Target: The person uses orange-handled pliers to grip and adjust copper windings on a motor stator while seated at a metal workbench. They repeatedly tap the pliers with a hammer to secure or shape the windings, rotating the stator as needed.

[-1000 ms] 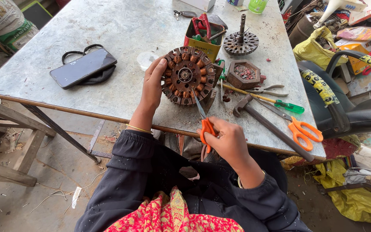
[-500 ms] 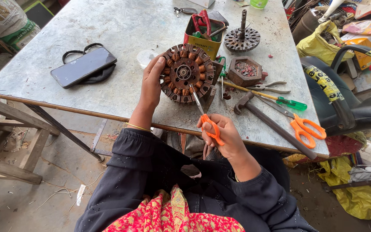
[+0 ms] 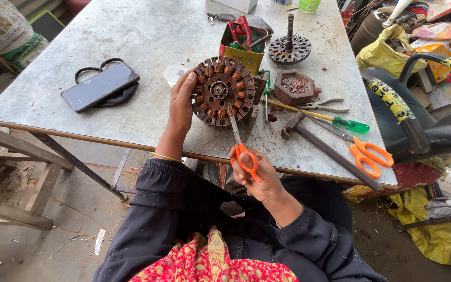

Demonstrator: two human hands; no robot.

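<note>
I see the left hand [image 3: 181, 107] wrapped around the rim of the round motor stator [image 3: 223, 92], its grip clamped at the stator's 9 o'clock edge, tilting the part up off the desk [image 3: 131, 36]. The stator sits near the desk's front edge, at centre. My right hand [image 3: 254, 175] has its grip closed through the handles of the orange scissors [image 3: 241, 143]; the blades point to 12 o'clock and their tips touch the copper windings at the stator's 6 o'clock.

At 3 o'clock of the stator lie a hammer [image 3: 330, 149], a green-handled screwdriver [image 3: 322, 116] and a second pair of orange scissors [image 3: 364, 149]. A phone [image 3: 100, 86] lies at 9 o'clock.

Risks, as I judge them: the blade tips could skid off the hard winding toward the left fingers, since these sit close by. The stator is propped by one hand only; a hard pry could twist it loose. It is near the edge, so a slip might send it to the floor.
</note>
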